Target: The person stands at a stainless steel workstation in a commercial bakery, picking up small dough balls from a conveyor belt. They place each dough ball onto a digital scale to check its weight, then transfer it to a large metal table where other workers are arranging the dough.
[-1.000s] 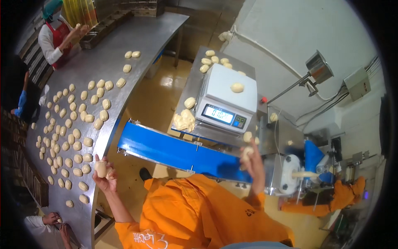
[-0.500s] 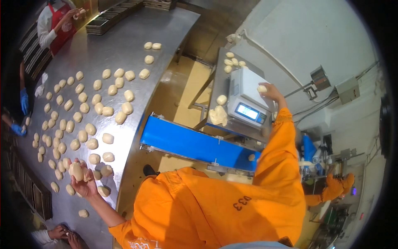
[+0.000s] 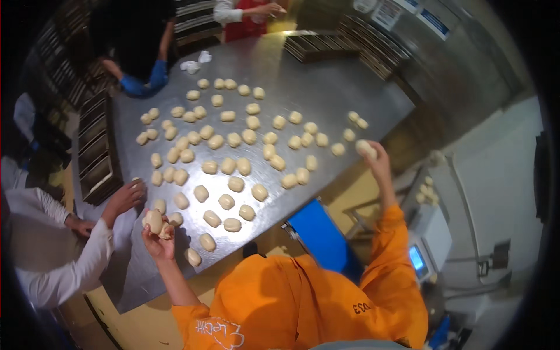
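My left hand [image 3: 160, 247] is closed around a plump, pale dough piece [image 3: 154, 221], with a smaller lump of dough [image 3: 168, 231] against its fingers. It hovers over the near left part of the steel table [image 3: 326, 111]. Out to the right, my right hand [image 3: 381, 167] grips another dough piece [image 3: 366, 150] beside the table's right edge. Many rounded dough pieces [image 3: 226, 202] lie spread over the tabletop, some touching one another.
A digital scale [image 3: 434, 239] and more dough balls [image 3: 427, 191] are on the right, past a blue conveyor belt [image 3: 326, 240]. Baking tins [image 3: 96, 153] line the table's left edge; others [image 3: 321, 48] stand at the back. A co-worker's hand [image 3: 125, 198] reaches in near my left hand.
My right hand has left the scale with a dough piece and come across to the table's edge. The view has swung left. My left hand still holds its dough.
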`<state>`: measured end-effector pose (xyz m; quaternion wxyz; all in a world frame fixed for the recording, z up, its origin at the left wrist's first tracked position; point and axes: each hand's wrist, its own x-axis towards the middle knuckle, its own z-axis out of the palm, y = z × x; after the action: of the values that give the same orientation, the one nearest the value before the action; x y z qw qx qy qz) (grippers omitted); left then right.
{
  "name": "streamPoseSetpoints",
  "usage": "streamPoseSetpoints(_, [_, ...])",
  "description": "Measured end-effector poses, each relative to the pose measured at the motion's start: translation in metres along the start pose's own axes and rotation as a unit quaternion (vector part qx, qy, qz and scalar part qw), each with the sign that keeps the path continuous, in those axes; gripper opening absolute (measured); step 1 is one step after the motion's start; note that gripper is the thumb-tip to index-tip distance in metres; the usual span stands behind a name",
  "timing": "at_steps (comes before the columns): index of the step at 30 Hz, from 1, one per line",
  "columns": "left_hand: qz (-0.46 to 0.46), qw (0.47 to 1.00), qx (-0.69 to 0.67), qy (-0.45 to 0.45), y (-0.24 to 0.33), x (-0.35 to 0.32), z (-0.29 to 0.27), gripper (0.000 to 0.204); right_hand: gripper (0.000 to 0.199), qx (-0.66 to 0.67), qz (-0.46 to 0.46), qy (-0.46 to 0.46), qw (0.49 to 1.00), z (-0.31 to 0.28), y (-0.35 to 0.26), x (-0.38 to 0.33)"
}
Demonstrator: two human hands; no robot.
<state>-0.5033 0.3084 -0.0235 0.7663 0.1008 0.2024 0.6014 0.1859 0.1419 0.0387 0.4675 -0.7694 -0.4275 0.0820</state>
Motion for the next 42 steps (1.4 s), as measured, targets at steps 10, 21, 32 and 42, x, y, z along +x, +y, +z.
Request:
streamPoseSetpoints(10, [0.013,0.993,0.092,0.072,0.030,-0.013,0.009,0.043,0.066,-0.247,-0.028,0.006,0.969,0.211,-0.088,0.267])
streamPoseSetpoints(21, [0.177,0.366,0.862,0.302,0.101,0.242,-0.008,0.039,0.044,-0.024,-0.215,-0.150,0.965,0.308,-0.186,0.049])
streamPoseSetpoints(32, [0.054,0.701,0.700,0.125,-0.008,0.450,0.139,0.087,0.035,-0.020,0.078,-0.140,0.987,0.109,-0.099,-0.107])
streamPoseSetpoints(42, [0.041,0.942,0.319,0.095,-0.054,0.555,0.122,0.071,0.028,0.014,0.182,-0.113,0.977,0.114,-0.081,-0.185])
